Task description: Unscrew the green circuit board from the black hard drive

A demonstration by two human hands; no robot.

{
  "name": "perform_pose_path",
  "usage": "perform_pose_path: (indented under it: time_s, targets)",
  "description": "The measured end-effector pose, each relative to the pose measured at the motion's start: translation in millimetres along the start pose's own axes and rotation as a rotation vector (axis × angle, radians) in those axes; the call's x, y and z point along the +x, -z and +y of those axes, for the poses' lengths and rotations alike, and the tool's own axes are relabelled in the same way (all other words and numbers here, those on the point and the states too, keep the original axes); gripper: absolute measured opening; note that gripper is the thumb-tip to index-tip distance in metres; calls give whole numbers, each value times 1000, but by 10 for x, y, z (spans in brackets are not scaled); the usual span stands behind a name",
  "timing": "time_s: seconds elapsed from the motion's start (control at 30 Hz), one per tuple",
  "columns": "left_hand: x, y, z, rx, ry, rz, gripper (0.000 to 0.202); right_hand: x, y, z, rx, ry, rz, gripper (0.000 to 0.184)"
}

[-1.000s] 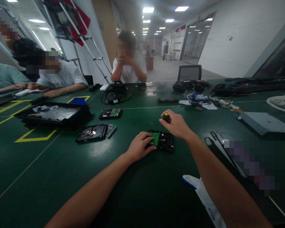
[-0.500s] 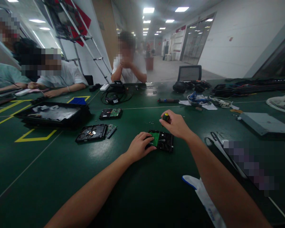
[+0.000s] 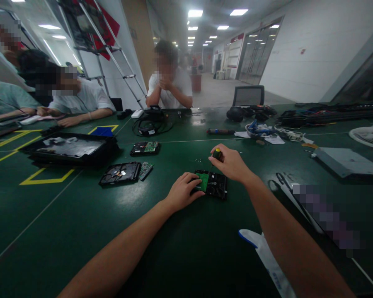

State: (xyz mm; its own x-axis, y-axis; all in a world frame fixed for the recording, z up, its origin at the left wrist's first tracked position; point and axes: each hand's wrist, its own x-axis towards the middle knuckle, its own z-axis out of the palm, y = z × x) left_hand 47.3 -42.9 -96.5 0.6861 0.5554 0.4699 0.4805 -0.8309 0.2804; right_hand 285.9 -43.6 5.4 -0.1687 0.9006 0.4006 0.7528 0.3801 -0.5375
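Note:
A black hard drive (image 3: 217, 185) with a green circuit board lies on the table in front of me. My left hand (image 3: 185, 189) is closed around its left end, thumb on the near edge and fingers over the board. Between the fingers of my right hand (image 3: 231, 162) is a screwdriver (image 3: 216, 153) with a dark green and yellow handle. It stands nearly upright over the drive's far edge, its thin shaft pointing down; whether the tip touches a screw I cannot tell. Several small screws (image 3: 198, 160) lie just beyond the drive.
Left of my hands lie another hard drive (image 3: 119, 174), a loose circuit board (image 3: 146, 170) and a third drive (image 3: 144, 148). A black tray (image 3: 71, 145) stands farther left. To the right are a grey metal box (image 3: 349, 161) and a pen-like tool (image 3: 220, 131). Co-workers sit across the table.
Both hands stay almost in place. The screwdriver's handle has turned slightly in my right hand, and its shaft now shows below the fingers.

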Motion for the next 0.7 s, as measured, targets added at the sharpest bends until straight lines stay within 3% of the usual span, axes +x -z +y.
perform_pose_path:
  time_s: [0.33, 0.7]
  targets:
    - [-6, -9, 47, 77, 2, -18, 43, -9, 25, -5, 97, 72, -31, 38]
    - [-32, -98, 221, 275, 22, -83, 36, 0, 59, -50, 278, 22, -124, 31]
